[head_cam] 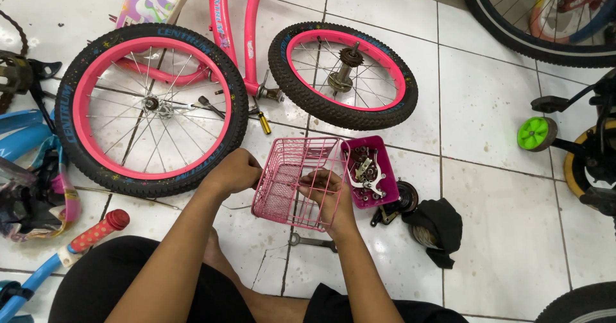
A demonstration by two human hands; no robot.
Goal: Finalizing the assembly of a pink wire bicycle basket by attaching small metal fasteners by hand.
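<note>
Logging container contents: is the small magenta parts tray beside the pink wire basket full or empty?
Partly full. The magenta tray holds a white brake caliper and small metal hardware on its floor; its walls still rise above them.

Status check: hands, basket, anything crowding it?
Left hand grips basket rim; right hand inside it. Parts tray touching right side, wrench below.

The scene is brightly and evenly lit from overhead. The white floor tiles (494, 105) carry a soft sheen, with faint glare patches above the big pink wheel (151, 102). Shadows are short and soft, sitting close under that wheel and under the black cloth (439, 227) to its right. Focus is sharp throughout. Tile seams bow slightly toward the edges, showing wide-angle distortion.
</note>
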